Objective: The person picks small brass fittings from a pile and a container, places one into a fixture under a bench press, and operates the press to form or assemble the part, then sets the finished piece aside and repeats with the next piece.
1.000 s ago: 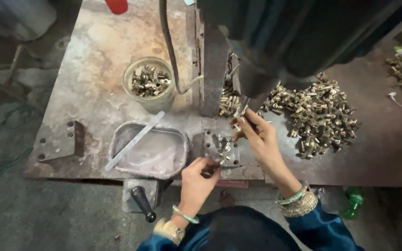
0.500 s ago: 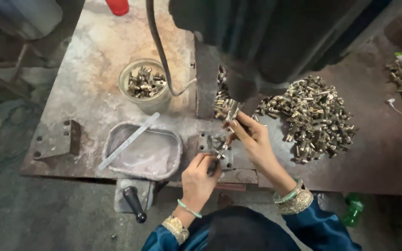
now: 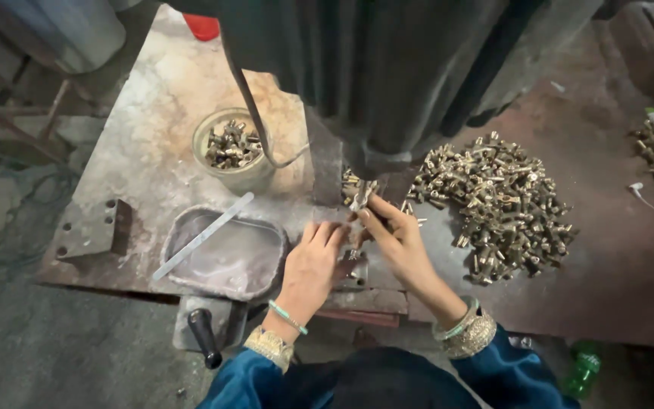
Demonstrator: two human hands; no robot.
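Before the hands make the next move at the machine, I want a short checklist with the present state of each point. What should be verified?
1. Right hand holds a small metal part in its fingertips under the machine head: ok.
2. Left hand rests at the fixture on the table: ok.
3. Fingers stay away from the tool above: not ok, they are directly below it.
4. Machine stopped or running: cannot tell.
5. Pile of metal parts lies near the right hand: ok.
6. Cup of parts stands upright, apart from both hands: ok.
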